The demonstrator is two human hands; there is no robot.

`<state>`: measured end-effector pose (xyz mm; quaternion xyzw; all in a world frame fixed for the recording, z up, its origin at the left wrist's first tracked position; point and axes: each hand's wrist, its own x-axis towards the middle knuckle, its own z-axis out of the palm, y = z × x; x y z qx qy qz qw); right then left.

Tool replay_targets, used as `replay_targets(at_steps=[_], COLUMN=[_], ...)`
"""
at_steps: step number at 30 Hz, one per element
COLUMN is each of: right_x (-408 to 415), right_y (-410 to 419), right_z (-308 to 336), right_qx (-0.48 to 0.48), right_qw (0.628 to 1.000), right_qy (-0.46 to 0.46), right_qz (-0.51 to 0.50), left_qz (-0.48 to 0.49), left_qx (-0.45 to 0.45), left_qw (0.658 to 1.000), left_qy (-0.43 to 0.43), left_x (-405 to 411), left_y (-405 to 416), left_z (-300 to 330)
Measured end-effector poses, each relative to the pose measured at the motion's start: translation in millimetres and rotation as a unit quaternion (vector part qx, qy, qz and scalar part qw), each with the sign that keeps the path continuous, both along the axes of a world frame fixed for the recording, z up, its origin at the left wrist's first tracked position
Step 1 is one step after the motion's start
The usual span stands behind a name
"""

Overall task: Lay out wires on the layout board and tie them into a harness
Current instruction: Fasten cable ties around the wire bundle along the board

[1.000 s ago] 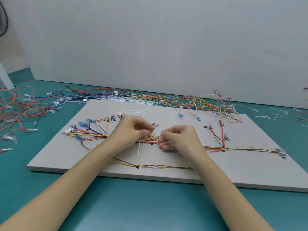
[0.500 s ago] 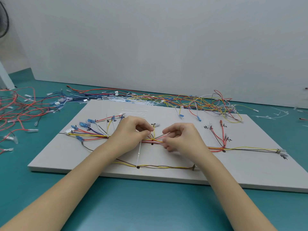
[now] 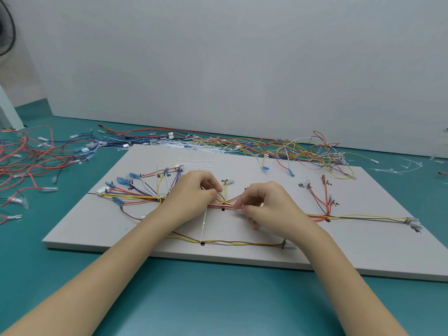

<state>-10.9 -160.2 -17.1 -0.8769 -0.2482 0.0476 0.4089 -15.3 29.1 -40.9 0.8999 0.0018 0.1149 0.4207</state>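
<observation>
Wires (image 3: 266,209): light, limp, springy; we judge mid-bundle grip best. Left hand (image 3: 194,192), right hand (image 3: 261,202) pinching them, board (image 3: 363,251) centre, 12 o'clock.

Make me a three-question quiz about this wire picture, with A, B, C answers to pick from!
1. Where do both hands work?
A. on the white board's middle
B. on the green table's left
C. at the wall

2. What colour is the table?
A. red
B. teal green
C. black

3. What is the right hand doing?
A. lying flat
B. pinching wires
C. pointing up

Answers:
1 A: the left hand and right hand meet over the layout board.
2 B: the table is teal green.
3 B: its fingertips pinch the wire bundle.
</observation>
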Motion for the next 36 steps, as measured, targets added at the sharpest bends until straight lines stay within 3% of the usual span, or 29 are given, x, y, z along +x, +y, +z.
replay_targets(at_steps=[10,18,24,32,36], right_x=[3.1,-0.1,-4.2,-11.0,-8.5], right_y=[-2.6,3.6,9.7,10.9,13.1], right_z=[-5.1,-5.9,-5.2,-7.9,-12.6], right_qx=[-0.021,-0.189,-0.242,-0.21,-0.15], right_qw=[1.0,0.972,0.957,0.962,0.978], right_qy=[-0.01,-0.139,-0.158,-0.173,-0.102], right_qz=[0.013,0.01,-0.002,-0.028,-0.101], left_qz=[-0.027,-0.062,-0.08,-0.101,-0.059], left_qx=[0.022,-0.037,0.051,0.13,0.168], left_qw=[0.999,0.996,0.995,0.986,0.983], left_qy=[-0.028,-0.044,-0.029,-0.005,0.038], left_x=[0.2,1.8,2.7,6.0,8.4], left_y=[-0.5,4.1,8.6,14.0,10.3], left_z=[-3.1,1.1,1.5,-4.2,-7.2])
